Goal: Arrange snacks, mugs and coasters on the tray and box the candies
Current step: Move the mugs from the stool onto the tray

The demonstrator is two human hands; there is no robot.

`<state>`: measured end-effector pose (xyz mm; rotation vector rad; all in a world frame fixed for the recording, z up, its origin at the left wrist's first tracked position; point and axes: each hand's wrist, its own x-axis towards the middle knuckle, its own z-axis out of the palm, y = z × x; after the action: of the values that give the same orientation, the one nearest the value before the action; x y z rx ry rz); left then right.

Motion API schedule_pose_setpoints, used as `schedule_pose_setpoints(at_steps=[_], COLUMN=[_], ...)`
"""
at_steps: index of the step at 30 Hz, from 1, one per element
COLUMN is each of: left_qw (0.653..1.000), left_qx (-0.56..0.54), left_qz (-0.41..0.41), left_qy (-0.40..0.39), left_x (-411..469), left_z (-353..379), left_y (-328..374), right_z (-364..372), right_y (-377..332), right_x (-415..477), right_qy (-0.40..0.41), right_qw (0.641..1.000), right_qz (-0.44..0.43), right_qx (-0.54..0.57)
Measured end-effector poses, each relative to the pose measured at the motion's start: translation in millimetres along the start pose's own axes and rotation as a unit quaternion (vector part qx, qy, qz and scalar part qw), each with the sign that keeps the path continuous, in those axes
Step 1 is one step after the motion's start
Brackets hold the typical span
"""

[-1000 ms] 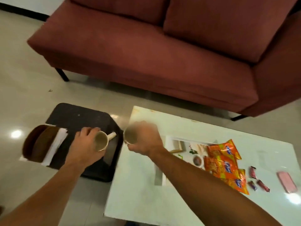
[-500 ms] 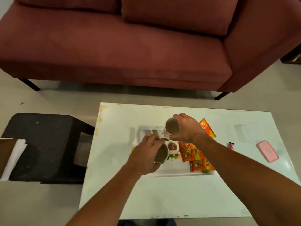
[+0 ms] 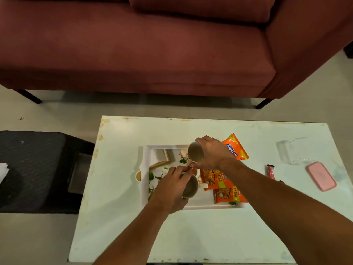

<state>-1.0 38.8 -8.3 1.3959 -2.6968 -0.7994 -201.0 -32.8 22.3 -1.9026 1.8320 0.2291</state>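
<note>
Left hand (image 3: 172, 190) wraps mug (image 3: 190, 186) over tray (image 3: 146, 163). Right hand (image 3: 214, 153) grips second mug (image 3: 195, 152) above tray's far side. Orange snack packs (image 3: 227, 194) crowd tray's right. Candy (image 3: 270, 171) and pink flat item (image 3: 321, 175) lie on table (image 3: 118, 217), right.

Maroon fabric sofa (image 3: 133, 54) across the top, its thin black legs (image 3: 28, 96) on a pale glossy floor (image 3: 57, 111), white desk (image 3: 118, 217) with rust-stained edges, black textured side table (image 3: 34, 169) at left, white paper (image 3: 2, 172) at its left edge

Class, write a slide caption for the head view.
Over the white tray, the left hand grips one mug and the right hand a second mug, beside orange snack packets.
</note>
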Motion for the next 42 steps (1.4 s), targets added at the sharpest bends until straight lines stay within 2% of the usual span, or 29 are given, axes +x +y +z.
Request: schedule_pose_setpoints(at_steps=[9,16,29,32,36,39,42], left_qw=[0.997,0.997,0.993,0.990,0.988,0.985,0.973], left_qx=[0.004,-0.012,-0.004,-0.026,-0.084,-0.089,-0.060], left_qz=[0.072,0.077,0.099,0.125,0.128,0.078,-0.024], left_qy=[-0.006,-0.019,-0.057,-0.056,0.027,0.128,0.220], left_x=[14,21,22,21,-2,-29,-53], left_z=[20,27,22,10,-13,-29,-51], left_y=[13,19,34,28,0,-38,-82], right_z=[2,5,8,7,1,-14,-25], right_y=[2,6,9,9,-1,-15,-55], right_x=[13,10,4,7,8,5,5], right_qy=[-0.002,-0.002,0.002,0.003,0.000,0.093,0.179], right_qw=[0.999,0.998,0.999,0.998,0.996,0.993,0.982], right_qz=[-0.027,-0.052,-0.040,-0.043,-0.031,-0.056,-0.044], right_qx=[-0.017,-0.019,0.012,-0.041,-0.085,-0.039,0.045])
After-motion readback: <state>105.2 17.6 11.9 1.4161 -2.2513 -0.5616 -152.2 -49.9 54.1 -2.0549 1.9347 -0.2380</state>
